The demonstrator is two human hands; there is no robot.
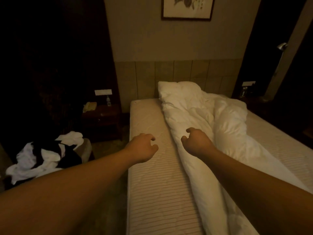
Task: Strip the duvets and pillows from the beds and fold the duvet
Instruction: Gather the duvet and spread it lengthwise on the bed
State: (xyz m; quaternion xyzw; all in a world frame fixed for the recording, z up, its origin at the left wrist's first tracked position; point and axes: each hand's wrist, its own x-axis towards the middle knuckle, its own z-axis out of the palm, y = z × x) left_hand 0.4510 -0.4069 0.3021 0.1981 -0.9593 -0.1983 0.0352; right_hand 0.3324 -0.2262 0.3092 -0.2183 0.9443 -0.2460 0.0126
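Dim hotel room, low warm light. Ahead, a stripped mattress (152, 184), ribbed and bare along its left strip. Down its middle and right, a white duvet (194, 119), bunched lengthwise from the tiled headboard (169, 77) to the near edge. Left hand (144, 146) out over the bare mattress, fingers loosely curled, holding nothing. Right hand (196, 141) over the duvet's left fold, fingers loosely hooked, nothing pinched; whether touching the fabric, cannot tell. Above the headboard, a framed picture (187, 7) on the plain wall. Left of the bed, a dark nightstand (101, 119) with a telephone (89, 106) and a small bottle (108, 100). Lower left, a heap of white and black linen (42, 156). Far right, a lamp (282, 46), unlit.
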